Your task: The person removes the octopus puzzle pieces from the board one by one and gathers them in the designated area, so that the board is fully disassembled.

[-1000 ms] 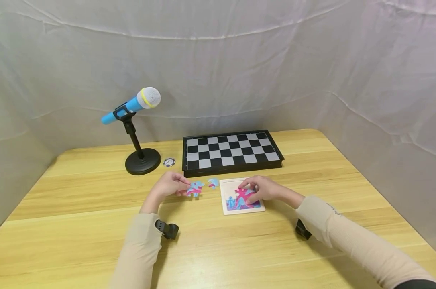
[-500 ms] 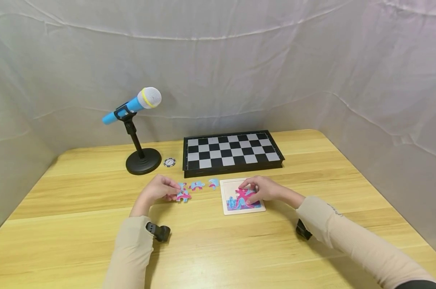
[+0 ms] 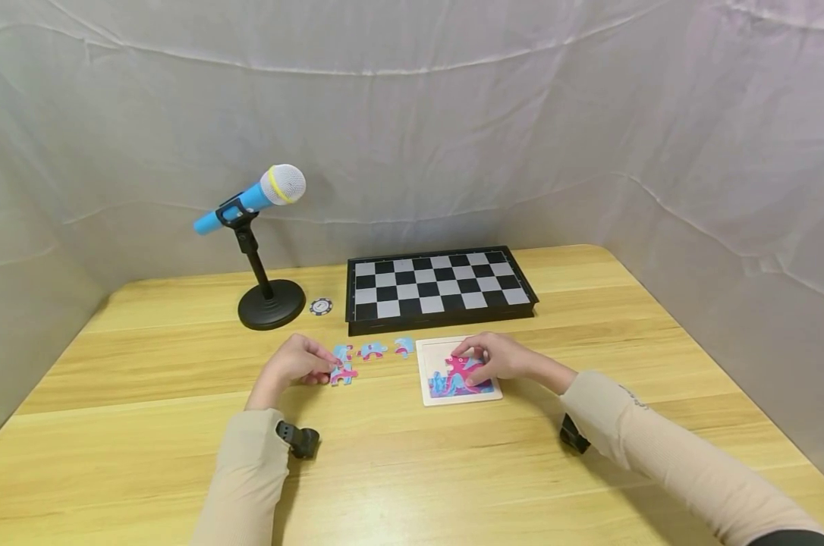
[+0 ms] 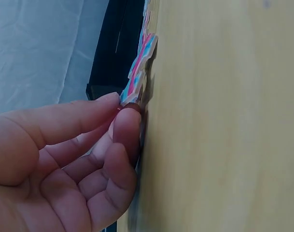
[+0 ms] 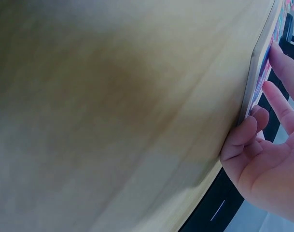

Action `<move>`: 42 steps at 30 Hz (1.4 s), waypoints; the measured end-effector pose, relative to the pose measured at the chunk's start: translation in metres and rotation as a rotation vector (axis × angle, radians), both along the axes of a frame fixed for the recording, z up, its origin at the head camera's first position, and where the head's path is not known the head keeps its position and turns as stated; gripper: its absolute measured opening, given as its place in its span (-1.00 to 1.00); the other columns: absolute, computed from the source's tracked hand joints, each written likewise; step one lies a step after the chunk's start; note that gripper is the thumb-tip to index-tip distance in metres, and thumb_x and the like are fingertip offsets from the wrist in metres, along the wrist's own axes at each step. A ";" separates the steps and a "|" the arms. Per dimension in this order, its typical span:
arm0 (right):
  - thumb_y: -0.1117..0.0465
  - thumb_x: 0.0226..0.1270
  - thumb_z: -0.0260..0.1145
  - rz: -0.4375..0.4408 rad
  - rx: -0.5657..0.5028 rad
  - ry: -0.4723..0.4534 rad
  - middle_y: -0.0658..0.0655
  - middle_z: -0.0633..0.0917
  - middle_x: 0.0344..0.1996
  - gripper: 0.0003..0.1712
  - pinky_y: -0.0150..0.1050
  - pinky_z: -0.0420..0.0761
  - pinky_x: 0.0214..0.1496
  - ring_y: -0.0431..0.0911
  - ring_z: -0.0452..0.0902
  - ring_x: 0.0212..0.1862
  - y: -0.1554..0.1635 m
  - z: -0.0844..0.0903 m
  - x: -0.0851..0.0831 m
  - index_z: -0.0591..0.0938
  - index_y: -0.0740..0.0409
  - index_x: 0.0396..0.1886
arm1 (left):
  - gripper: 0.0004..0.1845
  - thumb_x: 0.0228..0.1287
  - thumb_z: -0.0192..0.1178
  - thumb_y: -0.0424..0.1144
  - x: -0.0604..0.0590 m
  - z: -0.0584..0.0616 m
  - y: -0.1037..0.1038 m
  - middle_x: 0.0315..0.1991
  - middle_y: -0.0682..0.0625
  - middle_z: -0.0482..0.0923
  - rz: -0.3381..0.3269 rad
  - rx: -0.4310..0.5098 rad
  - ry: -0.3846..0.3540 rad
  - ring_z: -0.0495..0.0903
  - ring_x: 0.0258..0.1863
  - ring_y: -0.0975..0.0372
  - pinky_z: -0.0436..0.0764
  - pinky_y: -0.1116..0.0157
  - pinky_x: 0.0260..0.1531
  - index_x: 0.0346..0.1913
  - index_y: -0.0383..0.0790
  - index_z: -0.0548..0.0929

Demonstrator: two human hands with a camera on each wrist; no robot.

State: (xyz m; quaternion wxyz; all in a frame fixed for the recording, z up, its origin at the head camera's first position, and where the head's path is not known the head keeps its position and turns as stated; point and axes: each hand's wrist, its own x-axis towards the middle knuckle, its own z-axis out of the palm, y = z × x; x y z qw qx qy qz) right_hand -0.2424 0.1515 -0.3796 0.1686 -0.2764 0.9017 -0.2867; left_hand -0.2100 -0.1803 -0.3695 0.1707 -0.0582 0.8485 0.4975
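Observation:
In the head view my left hand (image 3: pixel 297 362) holds a blue-and-pink jigsaw puzzle piece (image 3: pixel 344 374) at its left edge. The left wrist view shows that jigsaw piece (image 4: pixel 133 89) pinched between thumb and fingertips, close to the tabletop. Just behind it lies another jigsaw piece (image 3: pixel 342 351), partly overlapped. My right hand (image 3: pixel 499 355) rests at the wooden puzzle tray (image 3: pixel 422 383), its fingertips on the pink creature picture (image 3: pixel 457 365). In the right wrist view, two extended fingers (image 5: pixel 282 104) touch the picture and others bend at the tray's edge.
Two more loose jigsaw pieces, a middle one (image 3: pixel 372 350) and a right one (image 3: pixel 404 346), lie left of the tray. Behind stands a black-and-white checkered board (image 3: pixel 439 287). A poker chip (image 3: pixel 320 306) lies beside a blue microphone (image 3: pixel 253 199) on a black stand (image 3: pixel 270 305).
My left hand has moved left and slightly nearer with its jigsaw piece, uncovering the middle loose piece. My right hand stays on the puzzle tray.

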 end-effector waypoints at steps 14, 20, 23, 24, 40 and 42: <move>0.23 -0.08 0.45 -0.001 -0.007 0.003 0.02 0.47 -0.46 -0.52 -0.29 0.30 -0.36 -0.10 0.29 -0.37 0.000 0.001 0.002 0.59 0.13 -0.06 | -0.87 0.11 0.15 -0.47 0.000 0.009 -0.006 -0.60 -0.05 0.56 0.020 -0.002 0.019 0.50 -0.68 0.26 0.46 0.41 -0.63 -0.30 -0.51 0.59; 0.23 -0.07 0.44 0.005 -0.012 0.004 0.02 0.47 -0.46 -0.53 -0.29 0.31 -0.37 -0.10 0.30 -0.37 0.001 0.001 0.002 0.59 0.13 -0.06 | -0.86 0.12 0.18 -0.42 -0.002 0.011 -0.001 -0.56 -0.05 0.57 0.056 -0.007 0.038 0.49 -0.65 0.28 0.46 0.41 -0.61 -0.29 -0.46 0.58; 0.24 -0.06 0.43 0.011 -0.008 0.010 0.02 0.46 -0.47 -0.53 -0.30 0.31 -0.38 -0.10 0.29 -0.39 0.001 0.001 0.002 0.58 0.14 -0.06 | -0.86 0.12 0.18 -0.40 -0.005 0.011 0.004 -0.54 -0.08 0.58 0.050 -0.012 0.051 0.49 -0.65 0.27 0.46 0.40 -0.60 -0.29 -0.45 0.58; 0.24 -0.05 0.43 0.013 -0.006 0.013 0.02 0.46 -0.48 -0.53 -0.30 0.30 -0.38 -0.10 0.29 -0.40 0.000 0.002 0.002 0.57 0.14 -0.06 | -0.86 0.12 0.18 -0.40 -0.006 0.011 0.006 -0.53 -0.08 0.59 0.049 -0.016 0.055 0.49 -0.65 0.27 0.46 0.40 -0.59 -0.30 -0.45 0.58; 0.21 -0.10 0.45 0.002 -0.019 0.022 0.05 0.41 -0.49 -0.59 -0.29 0.34 -0.30 -0.12 0.26 -0.38 0.004 -0.001 0.002 0.49 0.25 -0.27 | -0.91 0.10 0.20 -0.41 -0.015 0.009 0.043 -0.58 -0.11 0.58 -0.040 -0.002 0.099 0.50 -0.67 0.24 0.48 0.36 -0.60 -0.38 -0.41 0.57; 0.21 -0.10 0.45 0.007 -0.016 0.024 0.05 0.41 -0.49 -0.59 -0.29 0.34 -0.29 -0.12 0.26 -0.38 0.004 -0.001 0.002 0.49 0.25 -0.26 | -0.92 0.10 0.20 -0.40 -0.015 0.010 0.049 -0.55 -0.13 0.59 -0.047 0.001 0.099 0.50 -0.66 0.23 0.48 0.36 -0.61 -0.39 -0.40 0.57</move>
